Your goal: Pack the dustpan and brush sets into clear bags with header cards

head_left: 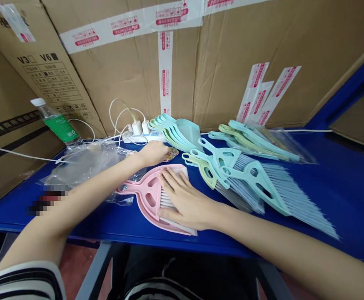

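Note:
A pink hand brush (150, 192) lies in a pink dustpan (146, 214) at the table's front, bristles towards the right. My right hand (186, 201) lies flat over the bristles, fingers spread and stretched out. Beyond the dustpan, my left hand (155, 153) is closed, knuckles up, at some colourful printed labels (172, 154). Its fingertips are hidden, so I cannot see what they hold. To the right lie several loose brushes, among them a light-blue brush (257, 183) and a green brush (207, 171). Light-blue and green dustpans (185, 132) stand nested behind them.
Clear plastic bags (88, 162) lie at the left beside a green-labelled bottle (60, 125). A power strip (143, 137) with white chargers and cables sits at the back. Bagged dustpan sets (260, 141) lie back right. Cardboard boxes (132, 71) wall the blue table (107, 223).

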Action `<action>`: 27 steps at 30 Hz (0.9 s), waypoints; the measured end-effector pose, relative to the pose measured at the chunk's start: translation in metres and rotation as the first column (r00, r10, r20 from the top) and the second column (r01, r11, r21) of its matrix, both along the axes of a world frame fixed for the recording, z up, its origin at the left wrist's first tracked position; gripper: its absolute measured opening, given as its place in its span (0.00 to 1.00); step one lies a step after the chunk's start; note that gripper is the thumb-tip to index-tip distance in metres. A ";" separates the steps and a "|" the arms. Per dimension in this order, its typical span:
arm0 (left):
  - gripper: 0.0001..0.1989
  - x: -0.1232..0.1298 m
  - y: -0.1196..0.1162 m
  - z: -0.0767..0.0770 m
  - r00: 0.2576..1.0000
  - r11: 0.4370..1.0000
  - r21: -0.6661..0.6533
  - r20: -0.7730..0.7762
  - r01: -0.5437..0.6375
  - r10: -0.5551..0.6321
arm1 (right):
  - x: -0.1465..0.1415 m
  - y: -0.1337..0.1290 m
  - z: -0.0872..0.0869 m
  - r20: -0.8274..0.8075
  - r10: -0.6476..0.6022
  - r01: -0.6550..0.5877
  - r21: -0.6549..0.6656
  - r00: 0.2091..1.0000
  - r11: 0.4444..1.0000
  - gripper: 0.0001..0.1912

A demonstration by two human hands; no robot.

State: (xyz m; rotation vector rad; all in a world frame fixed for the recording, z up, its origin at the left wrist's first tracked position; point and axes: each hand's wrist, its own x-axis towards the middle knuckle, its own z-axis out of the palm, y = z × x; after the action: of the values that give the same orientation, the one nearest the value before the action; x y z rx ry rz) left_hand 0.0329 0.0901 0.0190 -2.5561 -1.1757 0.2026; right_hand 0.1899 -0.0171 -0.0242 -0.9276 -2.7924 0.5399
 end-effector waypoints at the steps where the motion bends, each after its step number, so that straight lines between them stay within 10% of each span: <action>1: 0.17 0.000 0.001 0.000 1.000 1.000 0.008 -0.002 0.008 -0.008 | 0.000 0.000 0.000 0.002 0.002 -0.002 -0.001 1.000 1.000 0.50; 22: 0.08 -0.026 -0.001 0.008 0.921 0.990 0.069 0.362 0.126 -0.142 | -0.001 -0.001 0.004 0.034 -0.006 0.005 0.039 0.999 0.999 0.48; 27: 0.11 -0.042 -0.029 0.011 0.818 0.954 0.150 0.492 0.259 -0.299 | 0.007 0.004 0.019 -0.144 -0.043 0.087 0.317 0.989 0.944 0.25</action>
State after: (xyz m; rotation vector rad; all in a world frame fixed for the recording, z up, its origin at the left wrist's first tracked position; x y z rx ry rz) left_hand -0.0090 0.0608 0.0300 -2.7536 -0.9110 -0.6176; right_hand 0.1970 -0.0127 -0.0049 -0.8716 -2.6085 0.1219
